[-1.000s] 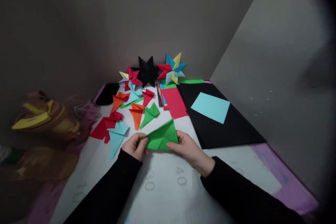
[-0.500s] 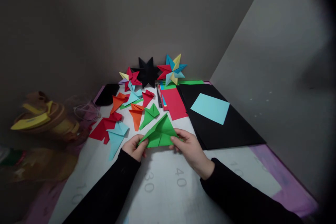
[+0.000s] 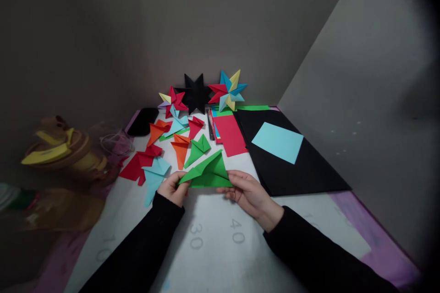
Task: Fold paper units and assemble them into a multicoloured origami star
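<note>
While hands [image 3: 252, 196] hold it, green paper [image 3: 209, 175] forms creased, peaked triangle.

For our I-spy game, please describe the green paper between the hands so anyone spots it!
Find the white sheet printed with big numbers. Just beyond the 30 and 40, look between the left hand and right hand. The folded green paper there is held up, while the smaller-looking green piece behind it lies on the sheet.

Head view: above near end of white mat [image 3: 216, 261]
Facing: forward, down along mat
Nearness: close over mat
</note>
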A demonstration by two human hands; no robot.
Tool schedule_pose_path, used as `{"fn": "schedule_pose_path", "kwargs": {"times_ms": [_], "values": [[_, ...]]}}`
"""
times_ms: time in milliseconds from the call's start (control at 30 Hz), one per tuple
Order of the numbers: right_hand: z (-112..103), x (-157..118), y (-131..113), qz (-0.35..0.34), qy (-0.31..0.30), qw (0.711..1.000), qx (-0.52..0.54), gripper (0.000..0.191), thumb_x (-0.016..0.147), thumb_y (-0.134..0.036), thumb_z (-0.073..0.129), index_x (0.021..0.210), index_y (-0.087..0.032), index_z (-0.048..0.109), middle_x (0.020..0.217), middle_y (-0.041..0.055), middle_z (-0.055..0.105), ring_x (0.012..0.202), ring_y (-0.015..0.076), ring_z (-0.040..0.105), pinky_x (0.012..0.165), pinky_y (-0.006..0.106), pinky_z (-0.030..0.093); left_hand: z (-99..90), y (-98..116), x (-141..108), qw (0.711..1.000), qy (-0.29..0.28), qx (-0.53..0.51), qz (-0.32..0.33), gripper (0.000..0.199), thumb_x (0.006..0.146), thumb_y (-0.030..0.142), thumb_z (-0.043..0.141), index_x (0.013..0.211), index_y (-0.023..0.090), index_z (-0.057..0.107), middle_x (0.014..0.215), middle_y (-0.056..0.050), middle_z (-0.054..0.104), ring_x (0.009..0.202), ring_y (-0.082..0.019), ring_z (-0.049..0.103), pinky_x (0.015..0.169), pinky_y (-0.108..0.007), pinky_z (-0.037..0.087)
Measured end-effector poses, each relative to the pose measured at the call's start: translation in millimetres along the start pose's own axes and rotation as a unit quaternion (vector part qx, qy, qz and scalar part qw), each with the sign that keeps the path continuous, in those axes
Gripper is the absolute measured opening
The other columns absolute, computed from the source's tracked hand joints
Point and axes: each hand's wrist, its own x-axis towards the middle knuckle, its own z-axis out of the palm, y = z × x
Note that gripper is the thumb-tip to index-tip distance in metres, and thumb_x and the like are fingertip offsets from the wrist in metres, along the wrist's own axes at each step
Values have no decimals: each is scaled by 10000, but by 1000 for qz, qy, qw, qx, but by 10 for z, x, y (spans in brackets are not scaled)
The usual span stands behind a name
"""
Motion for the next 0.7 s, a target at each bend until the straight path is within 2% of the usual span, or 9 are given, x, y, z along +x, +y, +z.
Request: {"fn": "schedule_pose_path", "kwargs": {"times_ms": [400, 567, 700], "values": [[-5, 17, 4, -1, -12, 1000, -4, 299, 656, -229, 747, 919, -127, 648, 805, 78, 705, 703, 184, 695, 570, 221, 494, -9, 7, 2, 999, 9, -43, 2, 166, 667, 320, 614, 747, 176, 633, 431, 76, 520, 368, -81, 450, 402, -197, 369], [-1, 16, 15, -43, -15, 999, -29, 331, 709, -282, 716, 1006, -162, 630, 817, 62, 706, 719, 159, 684, 596, 226, 488, 9, 38, -10, 998, 3, -56, -32, 159, 654, 300, 638, 734, 163, 628, 431, 68, 553, 355, -72, 453, 385, -183, 379], [10, 16, 22, -65, -3, 996, -65, 280, 696, -248, 709, 955, -153, 655, 763, 55, 706, 687, 154, 676, 566, 218, 473, 16, 28, -13, 996, -15, -77, -36, 157, 655, 300, 640, 730, 163, 622, 425, 65, 569, 358, -73, 463, 390, -180, 385]]}}
